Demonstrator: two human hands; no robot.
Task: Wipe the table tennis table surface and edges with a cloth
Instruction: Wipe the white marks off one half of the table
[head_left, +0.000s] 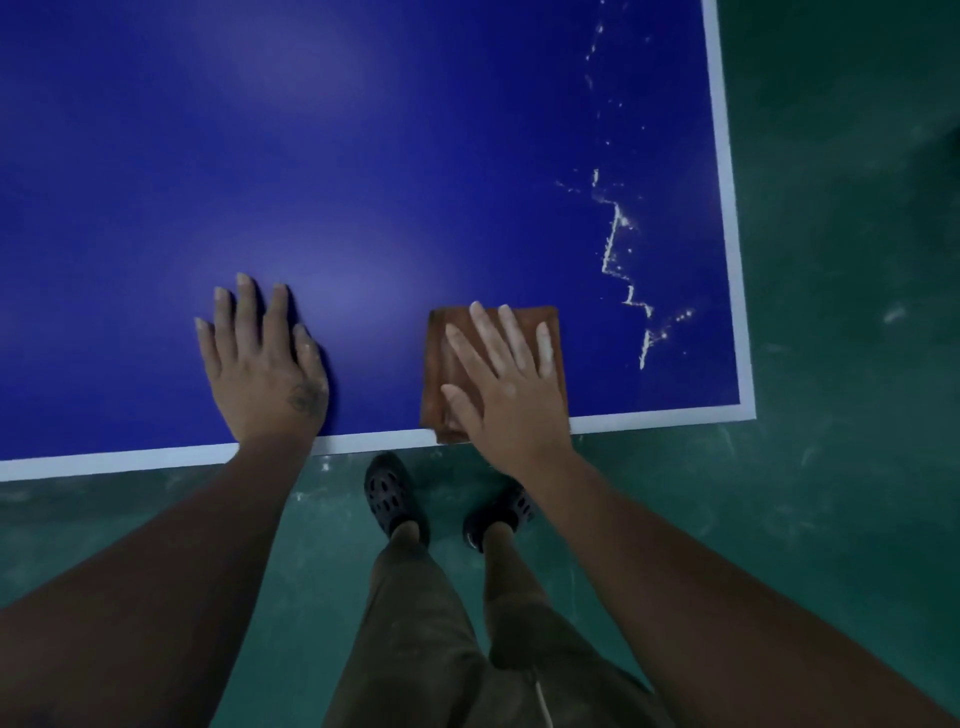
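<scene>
Forearms (171, 571) cross table edge (156, 458). Right hand (511, 387) flat on cloth (435, 384); left hand (260, 361) flat, left of cloth. Crumbs (613, 239), maybe chalk, right of cloth: hasty sweep could scatter them.

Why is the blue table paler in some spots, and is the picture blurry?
Head view: the pale patches on the table are soft glare, likely from lamps; the left hand casts a thin shadow on its right; everything looks slightly soft.
</scene>
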